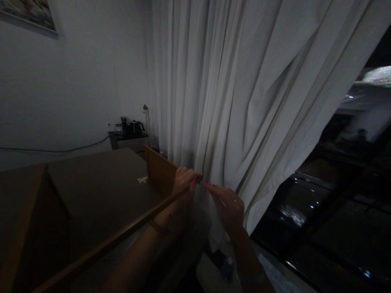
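A long white curtain [244, 101] hangs in folds across the middle of the view. My left hand [183, 181] is closed at the corner of a wooden board [159, 173], pinching the curtain's edge. My right hand [227, 205], with a ring on one finger, is just to the right, its fingertips pinching the same part of the fabric. The two hands almost touch. What lies between the fingers is too dark and small to make out.
A brown wooden desk [100, 191] with a raised rim fills the lower left. Behind it a small stand holds a black kettle [136, 127]. A cable runs along the white wall [76, 81]. A dark window [336, 195] shows at right.
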Tool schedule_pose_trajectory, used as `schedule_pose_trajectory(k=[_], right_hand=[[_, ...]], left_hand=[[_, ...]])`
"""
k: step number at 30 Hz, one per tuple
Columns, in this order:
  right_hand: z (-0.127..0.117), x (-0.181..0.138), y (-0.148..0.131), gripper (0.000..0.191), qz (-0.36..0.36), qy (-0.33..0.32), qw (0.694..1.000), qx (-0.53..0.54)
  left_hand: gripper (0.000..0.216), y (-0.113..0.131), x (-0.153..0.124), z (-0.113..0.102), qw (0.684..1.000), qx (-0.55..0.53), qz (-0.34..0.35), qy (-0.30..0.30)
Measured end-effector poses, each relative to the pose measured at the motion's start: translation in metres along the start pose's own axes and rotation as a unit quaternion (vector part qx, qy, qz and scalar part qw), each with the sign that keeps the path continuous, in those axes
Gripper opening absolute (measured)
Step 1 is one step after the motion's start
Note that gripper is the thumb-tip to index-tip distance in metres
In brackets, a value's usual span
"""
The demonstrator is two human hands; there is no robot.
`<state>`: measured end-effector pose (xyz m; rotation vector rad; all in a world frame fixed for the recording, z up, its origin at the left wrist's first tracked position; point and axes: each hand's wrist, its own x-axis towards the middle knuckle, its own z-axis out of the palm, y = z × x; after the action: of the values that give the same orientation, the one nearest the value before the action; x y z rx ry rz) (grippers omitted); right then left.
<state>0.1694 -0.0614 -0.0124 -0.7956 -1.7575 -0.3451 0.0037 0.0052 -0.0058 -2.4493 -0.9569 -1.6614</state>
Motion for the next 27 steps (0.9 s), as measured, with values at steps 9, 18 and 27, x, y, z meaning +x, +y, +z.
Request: schedule_pose_trajectory(k=[9,18,27], right_hand=[[0.011,-0.003,-0.012,0.031,0.306,0.042,0.911,0.273],[-0.003,-0.005,-0.003,0.019,0.033,-0.018,0.999,0.036],[-0.016,-0.003,0.005,0.034,-0.082,-0.115,0.990,0.018]], left_hand=[[0.046,0.001,0.000,0.000,1.000,-0.003,0.004,0.009],[0.043,0.002,0.000,-0.003,1.000,-0.003,0.011,0.007],[0.044,0.001,0.000,-0.002,1.000,0.000,0.008,-0.002]])
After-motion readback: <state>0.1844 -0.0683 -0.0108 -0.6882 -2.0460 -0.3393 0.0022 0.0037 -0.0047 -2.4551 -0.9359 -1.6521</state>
